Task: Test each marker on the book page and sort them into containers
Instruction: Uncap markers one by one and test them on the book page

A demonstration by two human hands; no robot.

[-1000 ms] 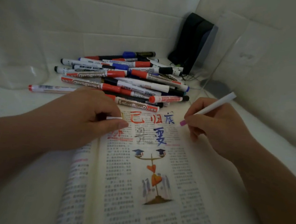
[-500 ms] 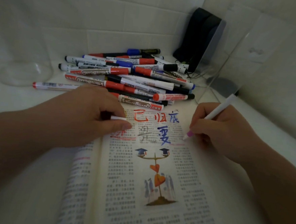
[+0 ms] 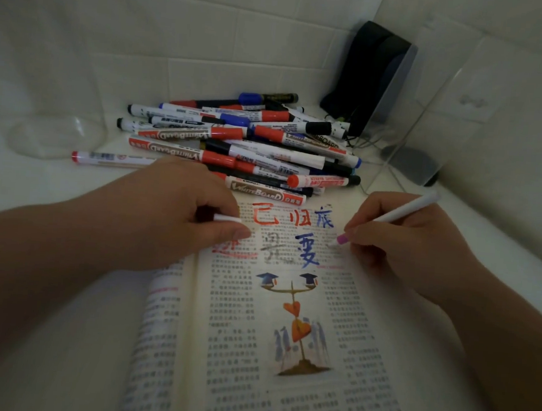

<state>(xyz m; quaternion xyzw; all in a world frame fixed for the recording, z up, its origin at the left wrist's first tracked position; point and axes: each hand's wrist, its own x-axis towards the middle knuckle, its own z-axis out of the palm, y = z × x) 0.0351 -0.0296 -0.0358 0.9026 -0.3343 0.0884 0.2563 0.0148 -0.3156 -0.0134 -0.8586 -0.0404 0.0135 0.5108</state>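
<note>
An open book (image 3: 287, 319) lies in front of me, its printed page marked at the top with red, blue and grey strokes. My right hand (image 3: 411, 247) grips a thin white marker (image 3: 400, 211) whose pink tip touches the page's upper right. My left hand (image 3: 179, 211) rests on the book's top left and pinches a small white cap (image 3: 227, 218) between thumb and fingers. Behind the book lies a pile of whiteboard markers (image 3: 245, 145) with red, blue and black caps.
A clear round container (image 3: 56, 135) stands at the back left. A clear rectangular container (image 3: 429, 120) stands at the back right, in front of a black object (image 3: 365, 74) with cables. One marker (image 3: 106, 158) lies apart, left of the pile. White walls close in on all sides.
My right hand lowered the pink-tipped marker from above the page's top edge down onto the page. My left hand stayed on the book holding the cap.
</note>
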